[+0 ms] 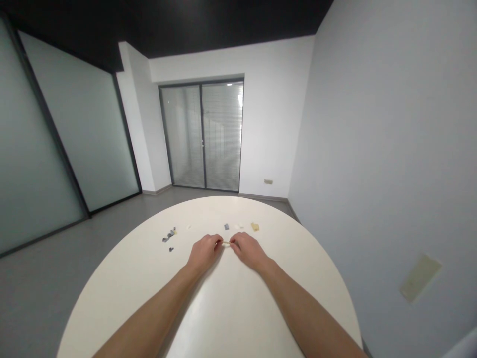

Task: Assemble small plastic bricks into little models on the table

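both hands [205, 252] [249, 249], pinched closed on a thin yellowish strip [226, 242], white table [231, 318] beneath

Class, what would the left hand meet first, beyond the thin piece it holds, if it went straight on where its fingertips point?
Probably the right hand, which faces the left hand at the other end of the thin pale piece; exact depth is unclear.

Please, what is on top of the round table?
Small grey pieces, a yellow piece, whitish bits; left hand and right hand hold a thin strip. What they cover is hidden.
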`<state>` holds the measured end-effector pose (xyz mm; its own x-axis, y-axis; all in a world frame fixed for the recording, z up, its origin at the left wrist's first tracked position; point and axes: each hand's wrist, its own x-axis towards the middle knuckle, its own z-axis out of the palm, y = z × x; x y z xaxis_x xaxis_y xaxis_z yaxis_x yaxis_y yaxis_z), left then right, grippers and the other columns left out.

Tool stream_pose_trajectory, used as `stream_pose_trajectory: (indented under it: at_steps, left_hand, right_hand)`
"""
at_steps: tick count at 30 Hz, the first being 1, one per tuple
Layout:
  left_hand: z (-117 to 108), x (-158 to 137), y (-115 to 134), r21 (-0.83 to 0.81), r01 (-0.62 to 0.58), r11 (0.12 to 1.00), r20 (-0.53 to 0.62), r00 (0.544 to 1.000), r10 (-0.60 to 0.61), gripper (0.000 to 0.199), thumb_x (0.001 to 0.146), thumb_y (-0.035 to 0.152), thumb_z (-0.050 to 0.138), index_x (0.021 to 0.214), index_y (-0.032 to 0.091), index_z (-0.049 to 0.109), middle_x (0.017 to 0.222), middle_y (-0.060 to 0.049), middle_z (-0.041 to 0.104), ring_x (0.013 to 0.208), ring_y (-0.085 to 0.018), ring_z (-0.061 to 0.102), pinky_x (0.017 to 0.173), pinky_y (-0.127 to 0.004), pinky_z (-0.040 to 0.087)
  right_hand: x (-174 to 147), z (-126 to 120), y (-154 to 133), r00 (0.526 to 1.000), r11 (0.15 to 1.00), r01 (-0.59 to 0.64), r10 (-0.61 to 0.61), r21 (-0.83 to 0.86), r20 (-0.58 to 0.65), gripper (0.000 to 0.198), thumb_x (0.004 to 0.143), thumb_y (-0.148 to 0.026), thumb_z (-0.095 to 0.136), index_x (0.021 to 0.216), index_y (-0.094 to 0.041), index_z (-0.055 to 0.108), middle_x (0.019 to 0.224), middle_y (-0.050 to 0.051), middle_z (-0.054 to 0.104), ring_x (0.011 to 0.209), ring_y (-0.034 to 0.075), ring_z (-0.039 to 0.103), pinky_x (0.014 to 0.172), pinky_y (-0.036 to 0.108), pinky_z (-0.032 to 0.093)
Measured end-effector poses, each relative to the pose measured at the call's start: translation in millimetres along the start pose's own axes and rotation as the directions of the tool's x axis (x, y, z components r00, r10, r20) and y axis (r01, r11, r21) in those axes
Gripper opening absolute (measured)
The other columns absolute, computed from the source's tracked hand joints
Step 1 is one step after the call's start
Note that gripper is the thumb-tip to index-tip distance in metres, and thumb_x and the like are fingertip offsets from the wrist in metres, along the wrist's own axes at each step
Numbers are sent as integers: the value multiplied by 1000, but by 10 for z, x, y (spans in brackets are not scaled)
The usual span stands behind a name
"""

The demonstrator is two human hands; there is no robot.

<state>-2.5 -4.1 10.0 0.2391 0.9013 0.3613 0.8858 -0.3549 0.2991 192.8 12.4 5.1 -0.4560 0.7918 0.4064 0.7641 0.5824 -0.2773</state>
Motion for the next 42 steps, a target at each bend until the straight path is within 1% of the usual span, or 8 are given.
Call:
stream_pose_trajectory:
  at_steps: [5,9,13,19,26,32,35,42]
  left_hand:
    - [5,-8,-8,-44,-34,998,-24,999,33,23,91,21,46,105,25,64,101,-2,69,92,-16,61,74,-24,40]
    - [19,-5,-28,-46,-67,997,-17,998,66,23,89,18,49,102,27,65,102,0,69,95,-16,60,76,-23,40]
    - [18,3,-31,-40,-46,998,-26,999,45,21,90,20,49,100,26,66,100,-1,70,94,-16,61,76,-24,41]
    - [24,7,-29,-32,-23,999,-18,1000,22,21,91,24,48,100,25,67,99,-2,70,93,-17,62,76,-25,42]
    - [22,7,-13,-23,-22,999,-8,1000,22,25,93,26,45,103,23,68,104,-3,71,97,-18,61,80,-26,43]
    - [4,0,-10,-62,-20,998,12,1000,20,29,91,20,48,114,26,63,109,-2,69,101,-17,60,84,-26,44]
    - [1,-2,-14,-58,-30,998,6,1000,30,28,90,18,48,110,27,65,109,-1,69,101,-16,60,84,-25,43]
    - [4,1,-7,-46,-26,999,-17,1000,25,24,91,20,47,104,25,67,104,-2,70,97,-17,61,81,-25,43]
  right_hand:
    - [0,9,5,1000,1000,-16,16,-1,-5,21,97,-27,45,100,-19,64,98,5,67,94,17,57,82,27,39]
    - [-2,12,13,1000,1000,-20,20,10,-4,22,97,-27,44,100,-19,64,98,6,66,93,17,57,82,27,39]
    - [-3,12,16,1000,1000,-5,5,15,-5,21,97,-27,44,99,-19,63,97,6,66,92,17,57,81,26,39]
    - [-3,7,5,1000,1000,-12,12,10,-6,16,94,-27,51,101,-19,63,99,5,67,95,17,57,82,26,39]
    - [-1,-4,-5,1000,1000,-3,4,-17,13,23,99,-28,43,100,-18,64,99,6,66,95,17,56,84,27,39]
    - [6,-9,-17,1000,1000,-12,13,-27,23,27,100,-31,40,101,-18,64,99,6,66,95,17,56,83,27,39]
    - [6,-12,-18,999,1000,-16,17,-26,34,29,101,-32,39,102,-18,65,100,7,66,96,17,56,84,28,39]
    - [2,4,7,1000,1000,-5,5,-17,22,32,102,-33,37,105,-18,65,101,7,66,97,17,56,85,28,39]
